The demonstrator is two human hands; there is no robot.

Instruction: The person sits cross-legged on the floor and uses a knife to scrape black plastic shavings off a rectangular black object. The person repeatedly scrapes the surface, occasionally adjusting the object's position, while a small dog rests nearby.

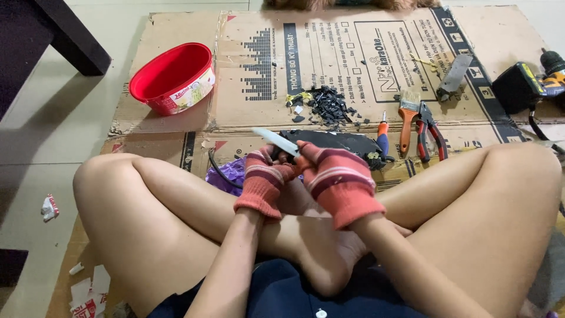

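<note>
Both my hands wear red striped fingerless gloves and meet above my crossed legs. My left hand (263,181) and my right hand (339,181) close together on the dark handle of a knife (275,141), whose pale blade points up and to the left. Just beyond the hands lies a black flat device (341,141) on the cardboard (176,112). A pile of small black fragments (329,106) sits farther out. Which hand bears the grip is hard to tell.
A red plastic tub (173,78) stands at the far left of the cardboard. A paintbrush (408,115), red-handled pliers (429,132), a screwdriver (382,134), a metal scraper (454,75) and a cordless drill (529,85) lie at the right. A dark table leg (70,35) stands at top left.
</note>
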